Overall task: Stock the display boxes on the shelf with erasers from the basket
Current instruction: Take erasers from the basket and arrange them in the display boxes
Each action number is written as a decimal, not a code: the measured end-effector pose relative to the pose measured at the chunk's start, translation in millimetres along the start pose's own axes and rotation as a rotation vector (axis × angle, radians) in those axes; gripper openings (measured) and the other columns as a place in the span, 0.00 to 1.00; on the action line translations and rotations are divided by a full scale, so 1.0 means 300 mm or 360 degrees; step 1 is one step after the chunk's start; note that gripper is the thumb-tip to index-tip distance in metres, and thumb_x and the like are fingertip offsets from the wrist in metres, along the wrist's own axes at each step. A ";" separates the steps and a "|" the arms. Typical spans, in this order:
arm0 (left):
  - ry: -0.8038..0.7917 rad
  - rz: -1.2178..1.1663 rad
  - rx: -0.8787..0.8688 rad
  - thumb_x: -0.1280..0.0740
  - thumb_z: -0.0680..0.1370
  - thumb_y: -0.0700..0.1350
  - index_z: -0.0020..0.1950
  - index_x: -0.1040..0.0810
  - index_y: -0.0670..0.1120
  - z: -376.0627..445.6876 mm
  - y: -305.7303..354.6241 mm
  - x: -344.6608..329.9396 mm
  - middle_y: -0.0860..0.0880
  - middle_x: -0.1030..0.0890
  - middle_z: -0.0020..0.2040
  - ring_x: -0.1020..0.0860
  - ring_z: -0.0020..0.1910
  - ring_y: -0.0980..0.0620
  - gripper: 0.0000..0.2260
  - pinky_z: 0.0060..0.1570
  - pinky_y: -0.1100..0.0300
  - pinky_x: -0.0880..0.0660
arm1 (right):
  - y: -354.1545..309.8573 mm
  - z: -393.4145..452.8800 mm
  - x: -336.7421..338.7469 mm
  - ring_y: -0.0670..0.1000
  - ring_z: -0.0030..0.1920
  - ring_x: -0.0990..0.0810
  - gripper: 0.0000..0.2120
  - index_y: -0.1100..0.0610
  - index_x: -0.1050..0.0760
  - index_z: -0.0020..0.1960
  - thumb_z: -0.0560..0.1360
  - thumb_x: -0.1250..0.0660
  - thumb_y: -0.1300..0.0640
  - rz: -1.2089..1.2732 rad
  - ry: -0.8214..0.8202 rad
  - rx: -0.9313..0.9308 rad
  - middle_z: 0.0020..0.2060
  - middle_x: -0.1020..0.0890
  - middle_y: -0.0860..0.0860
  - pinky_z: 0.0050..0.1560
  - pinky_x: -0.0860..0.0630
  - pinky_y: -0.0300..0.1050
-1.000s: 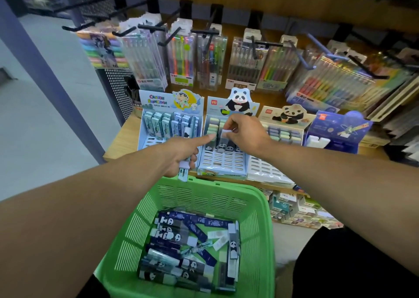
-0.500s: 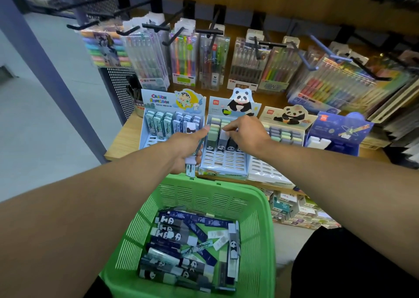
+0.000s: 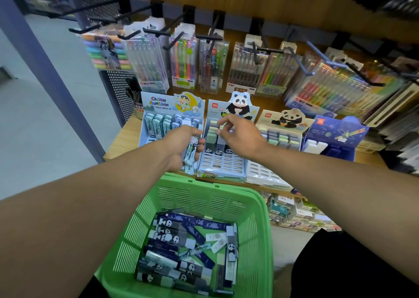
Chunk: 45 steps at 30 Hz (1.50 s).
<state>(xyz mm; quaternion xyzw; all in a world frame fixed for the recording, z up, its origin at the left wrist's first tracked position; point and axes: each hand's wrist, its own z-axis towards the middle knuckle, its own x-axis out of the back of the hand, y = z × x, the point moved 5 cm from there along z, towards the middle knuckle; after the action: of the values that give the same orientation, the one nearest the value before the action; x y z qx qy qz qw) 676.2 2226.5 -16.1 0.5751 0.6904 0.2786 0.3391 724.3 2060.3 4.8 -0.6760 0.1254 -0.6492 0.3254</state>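
black hooks (image 3: 210, 38) overhang display boxes (image 3: 223, 148)

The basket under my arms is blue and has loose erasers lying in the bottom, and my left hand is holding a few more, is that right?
Not quite: the basket is green, not blue, as the head view shows. The rest holds: loose erasers lie in its bottom, and your left hand holds a few more.
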 end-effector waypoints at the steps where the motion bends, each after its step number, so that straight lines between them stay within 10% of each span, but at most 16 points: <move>1: -0.0006 -0.0025 0.0005 0.38 0.81 0.43 0.53 0.25 0.44 -0.002 0.004 0.002 0.48 0.22 0.35 0.25 0.27 0.53 0.05 0.26 0.61 0.29 | -0.015 -0.008 -0.007 0.49 0.42 0.19 0.09 0.51 0.25 0.60 0.83 0.36 0.49 0.0133 -0.0019 -0.0048 0.45 0.21 0.46 0.41 0.24 0.45; 8: -0.0226 -0.0051 0.0082 0.44 0.84 0.46 0.56 0.24 0.41 -0.036 -0.001 -0.003 0.44 0.20 0.41 0.23 0.34 0.49 0.12 0.31 0.57 0.27 | -0.078 -0.041 -0.066 0.53 0.45 0.16 0.17 0.53 0.24 0.66 0.82 0.37 0.45 0.0758 -0.0280 -0.0346 0.53 0.18 0.52 0.40 0.19 0.46; 15: -0.0030 -0.0205 -0.0081 0.43 0.84 0.38 0.64 0.28 0.36 -0.028 0.006 0.048 0.39 0.19 0.51 0.19 0.38 0.45 0.11 0.36 0.50 0.21 | -0.106 -0.073 -0.107 0.53 0.37 0.20 0.21 0.58 0.23 0.49 0.77 0.31 0.39 0.1018 -0.0532 -0.0606 0.39 0.19 0.54 0.40 0.16 0.49; 22: 0.0081 -0.0246 -0.0036 0.44 0.84 0.35 0.62 0.27 0.35 -0.007 0.004 0.126 0.39 0.20 0.51 0.19 0.41 0.45 0.10 0.32 0.51 0.19 | -0.146 -0.105 -0.188 0.53 0.39 0.15 0.10 0.59 0.27 0.53 0.76 0.27 0.62 0.1238 -0.0904 -0.0782 0.45 0.18 0.55 0.45 0.15 0.47; 32: 0.0352 -0.0198 0.0071 0.46 0.85 0.34 0.78 0.43 0.39 0.012 -0.053 0.237 0.38 0.28 0.68 0.23 0.55 0.38 0.21 0.55 0.49 0.23 | -0.077 0.008 -0.114 0.53 0.37 0.17 0.11 0.57 0.22 0.56 0.76 0.27 0.66 0.0946 -0.0057 -0.0604 0.50 0.21 0.58 0.42 0.18 0.46; 45: 0.0369 -0.0082 0.0110 0.48 0.85 0.35 0.78 0.43 0.44 0.019 -0.064 0.251 0.40 0.23 0.50 0.21 0.43 0.43 0.21 0.43 0.50 0.22 | -0.193 0.129 -0.162 0.51 0.44 0.22 0.06 0.57 0.22 0.49 0.76 0.26 0.60 0.0455 0.0075 -0.0047 0.41 0.21 0.49 0.49 0.20 0.48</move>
<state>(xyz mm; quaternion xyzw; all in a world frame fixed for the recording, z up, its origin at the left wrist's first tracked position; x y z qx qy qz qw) 660.8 2296.9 -45.6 0.5324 0.7488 0.3103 0.2441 740.6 2143.6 3.0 -0.6404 0.2376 -0.6101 0.4014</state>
